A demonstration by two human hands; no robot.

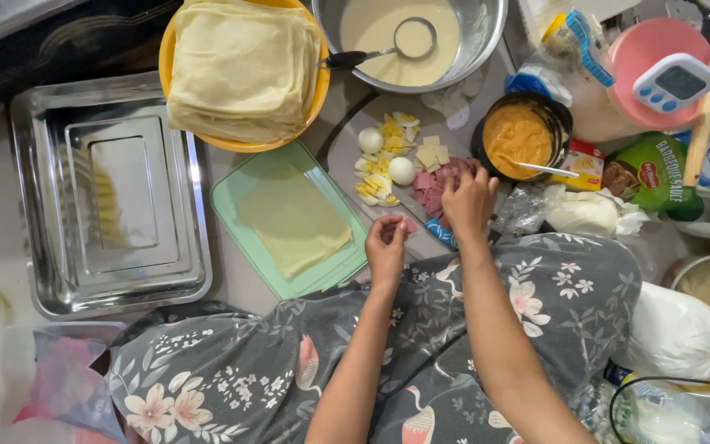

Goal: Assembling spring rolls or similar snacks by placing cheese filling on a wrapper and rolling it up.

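While you are reaching over the pale cutting board (347, 156), your right hand (467, 200) is pinching at the pink square ham slices (433, 187), fingers curled onto the pile; whether a slice is lifted cannot be told. Your left hand (385, 245) is hovering with fingertips pinched, holding nothing clearly visible. Lifting one slice by its edge should keep the pile tidy. Lying just left of both hands is the pale yellow folded wrapper (293, 218) on the green rectangular plastic tray (236, 193).

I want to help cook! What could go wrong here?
The right hand picks at pink meat pieces right beside the orange sauce bowl; its spoon sticks out and might get bumped. The whole eggs could roll off the board.
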